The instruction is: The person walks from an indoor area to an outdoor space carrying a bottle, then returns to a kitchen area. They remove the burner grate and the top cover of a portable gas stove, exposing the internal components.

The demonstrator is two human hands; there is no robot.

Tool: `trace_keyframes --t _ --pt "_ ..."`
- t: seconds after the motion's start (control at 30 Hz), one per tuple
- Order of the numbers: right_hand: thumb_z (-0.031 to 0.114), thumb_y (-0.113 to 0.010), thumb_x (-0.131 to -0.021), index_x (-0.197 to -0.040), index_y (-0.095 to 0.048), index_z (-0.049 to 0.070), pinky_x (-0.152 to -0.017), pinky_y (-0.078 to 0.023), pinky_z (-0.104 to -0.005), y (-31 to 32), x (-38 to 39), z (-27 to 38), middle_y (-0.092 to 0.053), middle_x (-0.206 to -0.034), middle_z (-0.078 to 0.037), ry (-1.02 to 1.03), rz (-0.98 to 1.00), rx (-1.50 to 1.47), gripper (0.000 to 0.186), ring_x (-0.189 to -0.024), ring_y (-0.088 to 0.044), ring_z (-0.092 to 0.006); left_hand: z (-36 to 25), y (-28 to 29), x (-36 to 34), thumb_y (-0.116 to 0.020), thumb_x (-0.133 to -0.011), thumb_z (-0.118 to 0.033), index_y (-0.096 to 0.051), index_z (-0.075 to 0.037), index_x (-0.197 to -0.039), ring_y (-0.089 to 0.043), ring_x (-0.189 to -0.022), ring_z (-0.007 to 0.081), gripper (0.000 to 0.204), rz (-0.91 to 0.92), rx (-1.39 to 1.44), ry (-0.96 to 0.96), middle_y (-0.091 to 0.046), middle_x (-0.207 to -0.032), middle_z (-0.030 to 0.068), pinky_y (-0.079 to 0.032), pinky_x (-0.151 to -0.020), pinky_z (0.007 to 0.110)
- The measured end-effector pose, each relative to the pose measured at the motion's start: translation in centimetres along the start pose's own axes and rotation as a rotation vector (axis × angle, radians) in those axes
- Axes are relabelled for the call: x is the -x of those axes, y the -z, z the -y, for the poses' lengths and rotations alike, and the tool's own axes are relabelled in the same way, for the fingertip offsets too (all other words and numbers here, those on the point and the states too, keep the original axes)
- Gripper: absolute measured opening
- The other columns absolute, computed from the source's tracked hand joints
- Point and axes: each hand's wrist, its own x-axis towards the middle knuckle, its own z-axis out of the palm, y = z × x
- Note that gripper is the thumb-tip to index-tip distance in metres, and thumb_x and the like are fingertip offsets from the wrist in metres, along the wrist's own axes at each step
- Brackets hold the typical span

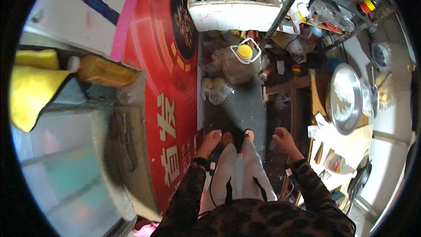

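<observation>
"Where are the two hands?"

"Well apart, on either side of the pale trousers (224, 166). The left hand (211, 139) is nearest the red panel (184, 101) along the left; I can't tell whether they touch. The right hand (283, 139) is nearest the wooden frame (280, 88), which stands farther off on the right."

"And the fingers?"

"Curled in and narrow on both. The view is dim and small, so I can't say if anything little sits inside either."

"What's around them?"

"At the far end, a clear jug (237, 68) with a yellow cap (245, 52) and white handle stands on the dark floor (228, 112), near a white box (237, 16) full of odds and ends. To the right, a steel bowl (346, 125) has white residue inside. On the left, a yellow cloth (33, 94) hangs beside an amber bottle (106, 71)."
</observation>
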Motion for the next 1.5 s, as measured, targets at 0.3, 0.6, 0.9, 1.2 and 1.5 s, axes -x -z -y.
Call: trace_keyframes --t 0.3,0.6,0.9,1.2,1.5 --pt "0.011 -0.07 -0.088 -0.133 -0.051 0.003 -0.084 -0.054 -0.0364 -12.2 -21.5 -5.4 -0.053 -0.129 -0.016 0.18 -0.083 0.099 0.049 -0.106 -0.062 -0.0251 13.5 -6.0 -5.8 -0.061 -0.098 -0.035 -0.063 -0.006 -0.125 -0.062 -0.106 0.016 0.04 -0.142 0.188 0.086 -0.067 -0.112 0.0036 -0.049 -0.091 0.031" --pt "0.009 -0.072 -0.085 -0.142 -0.041 0.008 -0.093 -0.048 -0.0425 -15.8 -28.0 -11.4 -0.042 -0.142 -0.017 0.124 -0.183 0.073 0.065 -0.119 -0.053 -0.0306 19.9 -12.2 -9.8 -0.06 -0.1 -0.026 -0.06 -0.006 -0.127 -0.063 -0.109 0.0161 0.033 -0.069 0.543 -0.047 -0.065 -0.12 0.0042 -0.049 -0.095 0.031" --pt "0.015 -0.078 -0.081 -0.152 -0.023 -0.001 -0.12 -0.019 -0.0439 -14.7 -33.3 -7.2 -0.026 -0.155 -0.023 0.611 -0.409 0.397 0.091 -0.145 -0.026 -0.0354 24.5 -17.7 -16.0 -0.061 -0.1 -0.023 -0.057 -0.005 -0.13 -0.06 -0.11 0.0159 0.035 0.0 0.841 0.02 -0.062 -0.122 0.0049 -0.047 -0.096 0.032" --pt "0.03 -0.087 -0.075 -0.153 -0.011 -0.008 -0.12 -0.018 -0.0416 -11.5 -43.3 1.5 -0.021 -0.157 -0.027 0.737 -0.543 0.374 0.116 -0.147 -0.023 -0.0346 24.2 -20.2 -19.5 -0.063 -0.095 -0.017 -0.058 -0.006 -0.13 -0.063 -0.105 0.0163 0.036 0.005 0.499 -0.082 -0.065 -0.118 0.0054 -0.049 -0.093 0.031" --pt "0.029 -0.087 -0.078 -0.143 -0.029 -0.008 -0.105 -0.04 -0.037 -8.5 -46.7 5.3 -0.049 -0.134 -0.022 0.725 -0.471 0.15 0.094 -0.122 -0.05 -0.0284 22.3 -18.1 -19.6 -0.063 -0.095 -0.018 -0.057 -0.005 -0.13 -0.065 -0.106 0.0181 0.038 -0.067 0.392 -0.022 -0.066 -0.116 0.0089 -0.051 -0.093 0.032"
